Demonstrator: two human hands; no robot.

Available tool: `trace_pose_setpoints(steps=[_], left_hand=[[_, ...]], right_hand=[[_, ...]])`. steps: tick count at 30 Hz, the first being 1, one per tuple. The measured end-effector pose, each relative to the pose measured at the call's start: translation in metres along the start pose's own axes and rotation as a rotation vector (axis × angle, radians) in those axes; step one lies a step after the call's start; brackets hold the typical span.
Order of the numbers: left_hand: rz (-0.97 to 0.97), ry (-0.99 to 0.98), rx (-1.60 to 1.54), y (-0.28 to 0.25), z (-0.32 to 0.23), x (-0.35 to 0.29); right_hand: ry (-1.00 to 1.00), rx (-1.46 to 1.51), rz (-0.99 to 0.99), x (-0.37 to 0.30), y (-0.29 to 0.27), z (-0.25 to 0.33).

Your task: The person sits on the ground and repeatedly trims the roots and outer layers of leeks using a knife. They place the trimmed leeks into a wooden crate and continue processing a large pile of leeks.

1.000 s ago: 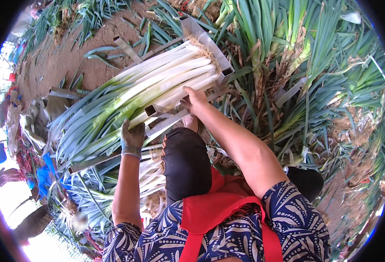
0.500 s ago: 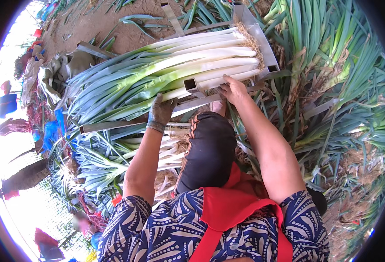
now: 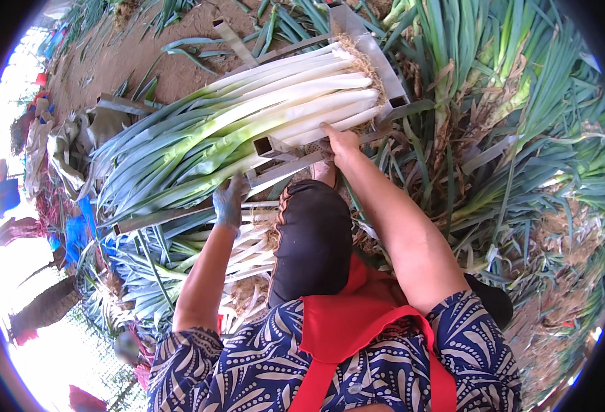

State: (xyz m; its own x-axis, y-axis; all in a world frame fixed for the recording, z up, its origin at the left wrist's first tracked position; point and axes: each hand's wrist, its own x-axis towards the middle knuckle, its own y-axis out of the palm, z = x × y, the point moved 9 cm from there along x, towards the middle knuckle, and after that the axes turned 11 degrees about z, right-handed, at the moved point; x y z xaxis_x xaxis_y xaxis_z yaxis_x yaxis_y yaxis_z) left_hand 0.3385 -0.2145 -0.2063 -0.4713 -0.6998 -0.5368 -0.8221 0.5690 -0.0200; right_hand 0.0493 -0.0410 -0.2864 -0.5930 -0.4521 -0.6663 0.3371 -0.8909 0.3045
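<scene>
A thick bundle of leeks [image 3: 247, 117] lies in a metal frame [image 3: 381, 72], white ends and roots to the right, green leaves spreading left. My left hand [image 3: 228, 200], in a thin, soiled glove, is at the bundle's near side below a square metal post [image 3: 268, 146]. Its fingers close around the edge of the nearest leek and are partly hidden. My bare right hand [image 3: 343, 145] is by the white stalks, near the roots. One digit lies on the nearest stalk, with the others curled underneath.
Another pile of leeks [image 3: 158, 264] lies left of my dark-clad knee [image 3: 310, 240]. Tall heaps of untrimmed leeks [image 3: 494, 89] stand at right. A grey-green cloth sack [image 3: 72, 147] and blue plastic [image 3: 77, 233] are at far left. Bare soil [image 3: 120, 65] shows beyond the frame.
The view has shifted, so the frame and bundle appear farther left. My left hand has drawn slightly toward me along the bundle's near side. My right hand stays by the white stalks.
</scene>
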Motion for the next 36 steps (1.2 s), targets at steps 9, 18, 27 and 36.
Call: trace_pose_setpoints(steps=[9, 18, 27, 36], left_hand=[[-0.040, 1.147, 1.382, 0.055, -0.109, -0.037], [-0.036, 1.042, 1.404, 0.039, -0.059, -0.038], [0.425, -0.039, 1.643, -0.146, 0.155, -0.153], [0.194, 0.073, 1.788, -0.150, 0.149, -0.140]], right_hand=[[0.072, -0.333, -0.026, -0.007, -0.008, 0.009], [0.225, -0.329, 0.084, -0.034, -0.010, 0.009], [0.185, -0.872, 0.025, -0.137, -0.158, 0.011], [0.216, -0.409, 0.031, -0.207, -0.221, -0.023]])
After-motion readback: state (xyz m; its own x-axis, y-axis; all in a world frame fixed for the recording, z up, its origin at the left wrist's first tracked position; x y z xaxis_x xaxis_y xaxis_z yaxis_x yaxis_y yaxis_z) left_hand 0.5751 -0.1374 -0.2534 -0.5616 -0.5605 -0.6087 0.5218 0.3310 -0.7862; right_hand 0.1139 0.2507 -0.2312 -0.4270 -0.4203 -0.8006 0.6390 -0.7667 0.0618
